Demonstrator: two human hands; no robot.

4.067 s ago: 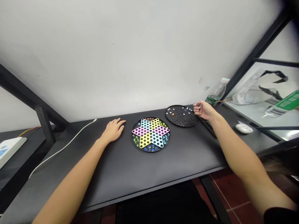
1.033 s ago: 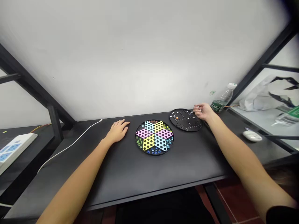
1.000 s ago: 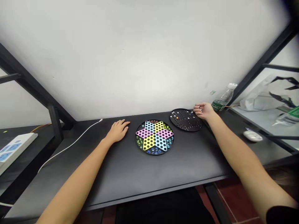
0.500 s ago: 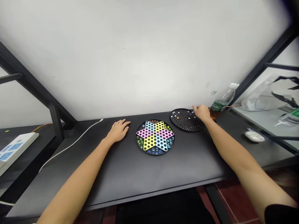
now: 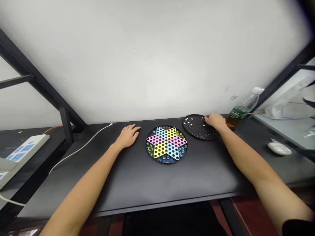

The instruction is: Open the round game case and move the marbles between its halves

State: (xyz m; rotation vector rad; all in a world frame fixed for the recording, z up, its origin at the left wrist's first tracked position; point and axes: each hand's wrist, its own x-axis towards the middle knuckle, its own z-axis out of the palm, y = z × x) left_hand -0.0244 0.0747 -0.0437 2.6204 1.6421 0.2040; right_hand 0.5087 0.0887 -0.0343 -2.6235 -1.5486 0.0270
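Observation:
My left hand [image 5: 128, 135] lies palm down on the black table, fingers spread, holding nothing. To its right is a round Chinese checkers board [image 5: 160, 149] with a yellow, pink and blue star and coloured marbles round its rim. My right hand [image 5: 216, 121] is over the right edge of a second, black round board [image 5: 199, 131]. Its fingers are curled in; anything between them is hidden. Several small white pieces and an orange piece [image 5: 191, 124] sit on that black board.
A bottle of brown drink [image 5: 237, 113] stands just right of my right hand. A white computer mouse [image 5: 280, 148] is farther right. A white cable [image 5: 81, 147] crosses the table's left side. A power strip [image 5: 27, 152] lies at far left, and a white wall [image 5: 157, 65] rises behind.
My right hand has shifted slightly left and down over the black board, its fingers more curled. My left hand stays resting. The whole view has moved a little.

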